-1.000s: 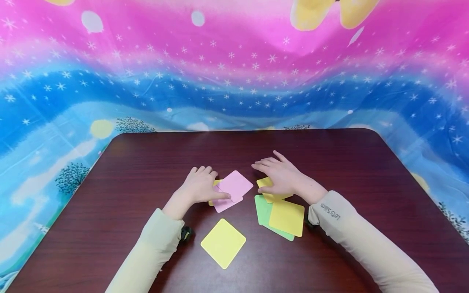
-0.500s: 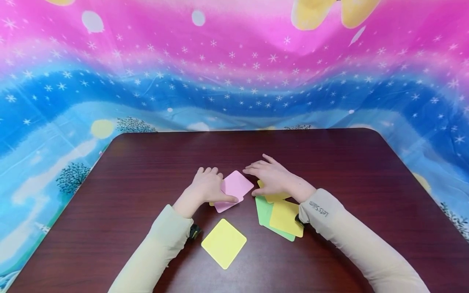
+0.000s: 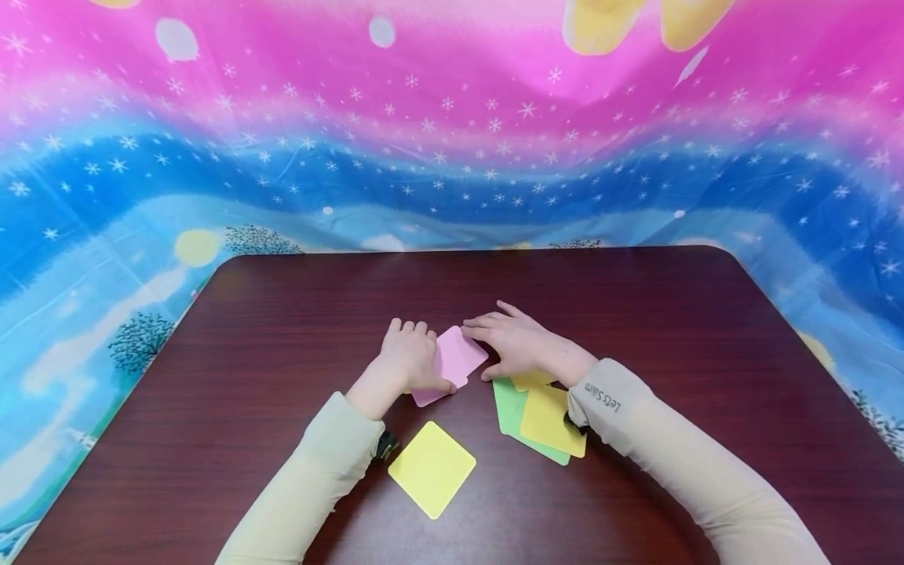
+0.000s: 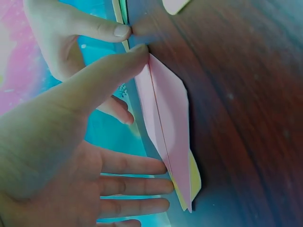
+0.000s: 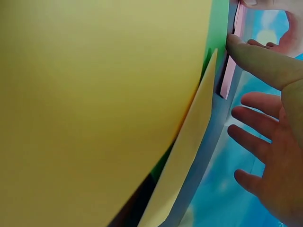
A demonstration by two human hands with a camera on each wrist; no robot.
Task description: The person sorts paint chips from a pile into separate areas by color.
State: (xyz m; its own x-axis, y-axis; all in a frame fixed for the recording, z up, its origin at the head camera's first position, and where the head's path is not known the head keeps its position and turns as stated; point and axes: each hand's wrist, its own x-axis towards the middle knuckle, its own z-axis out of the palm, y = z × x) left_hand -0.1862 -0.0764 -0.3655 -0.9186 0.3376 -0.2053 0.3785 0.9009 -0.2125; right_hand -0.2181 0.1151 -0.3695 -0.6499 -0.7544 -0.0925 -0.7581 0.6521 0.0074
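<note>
In the head view my left hand [image 3: 408, 357] is at the left side of two overlapping pink square cards [image 3: 455, 359]. Its thumb touches a corner of them, and its straight fingers lie along the edge, as the left wrist view shows. A yellow card [image 4: 196, 176] peeks out from beneath the pink ones. My right hand [image 3: 521, 345] hovers with spread fingers, its fingertips close to the pink cards' right corner; whether they touch is unclear. Under that palm lies a yellow card [image 3: 531, 381], overlapping a green card [image 3: 508, 408] and another yellow card [image 3: 552, 424].
A single yellow card [image 3: 432, 471] lies apart, nearer the body, between the forearms. The dark brown table [image 3: 297, 314] has rounded far corners. Behind it hangs a pink and blue patterned cloth [image 3: 452, 118].
Both hands have moved toward each other: the left hand slid right along the pink cards, the right hand moved left. The cards have hardly moved.
</note>
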